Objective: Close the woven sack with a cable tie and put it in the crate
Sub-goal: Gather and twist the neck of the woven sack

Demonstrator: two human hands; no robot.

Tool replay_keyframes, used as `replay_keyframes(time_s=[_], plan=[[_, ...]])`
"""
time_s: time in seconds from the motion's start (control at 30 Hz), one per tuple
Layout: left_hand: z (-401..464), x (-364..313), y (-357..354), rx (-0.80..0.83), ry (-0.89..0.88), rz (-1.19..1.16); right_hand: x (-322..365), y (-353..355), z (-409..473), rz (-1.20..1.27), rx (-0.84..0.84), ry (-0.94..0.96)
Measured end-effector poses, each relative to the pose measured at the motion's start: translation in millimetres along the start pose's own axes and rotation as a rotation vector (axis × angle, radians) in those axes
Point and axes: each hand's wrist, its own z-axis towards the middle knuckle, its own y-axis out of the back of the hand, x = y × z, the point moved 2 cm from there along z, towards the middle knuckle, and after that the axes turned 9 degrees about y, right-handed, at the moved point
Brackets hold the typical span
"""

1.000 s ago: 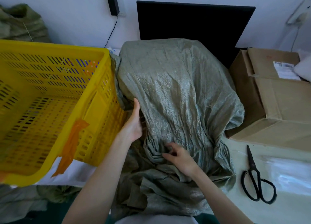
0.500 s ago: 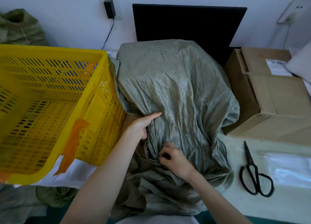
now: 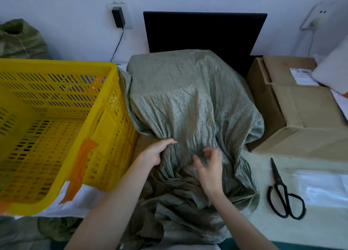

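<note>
The woven sack (image 3: 192,106) filled the middle of the table (image 3: 320,229), its bulk pressed against the yellow crate (image 3: 105,129) on the left, so no gap lay open between them. On the right the cardboard box (image 3: 301,118) stood just beside the sack, blocking that flank farther back. Behind, a black panel (image 3: 203,31) closed the far side. Free tabletop lay at the near right, broken only by the black scissors (image 3: 282,191) and a clear plastic sheet (image 3: 320,184). The crate's mouth stood open, its interior unoccupied. Both hands, the left hand (image 3: 156,152) and right hand (image 3: 209,167), crowded the sack's gathered neck
</note>
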Motion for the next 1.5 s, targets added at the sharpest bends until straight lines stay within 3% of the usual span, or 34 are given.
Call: replay_keyframes(time_s=[0.1, 0.23, 0.47, 0.77, 0.9, 1.0, 1.07, 1.17, 1.5], plan=[[-7.3, 4.1, -8.6, 0.027, -0.025, -0.077, -5.3, -1.7, 15.3, -0.045, 0.032, -0.088], [-2.1, 3.9, -13.8, 0.012, -0.068, -0.142, -4.6, -18.6, 19.3, 0.184, 0.227, -0.177], [-1.0, -0.2, -18.5, 0.084, -0.104, -0.092, 7.6, -26.6, 5.2, 0.142, 0.234, 0.025], [0.5, -12.9, -25.9, 0.068, -0.084, 0.172, 15.9, -30.2, -6.9, 0.070, 0.375, 0.160], [5.6, -11.1, -28.2, 0.021, -0.107, 0.078, 6.9, -1.9, 1.6, 0.140, 0.215, 0.083], [3.9, -8.8, -33.8, 0.016, -0.107, 0.012, -8.2, 24.4, 16.6, -0.005, -0.021, 0.097], [2.5, -8.7, -36.6, 0.013, -0.117, -0.025, -21.7, 35.7, 31.5, -0.078, -0.115, -0.002], [-0.6, -7.9, -39.0, 0.011, -0.115, -0.041, -31.2, 37.3, 45.9, 0.000, -0.069, -0.111], [-8.9, -8.5, -50.2, 0.090, -0.094, 0.121, -13.8, 1.3, 16.8, 0.270, 0.146, -0.105]])
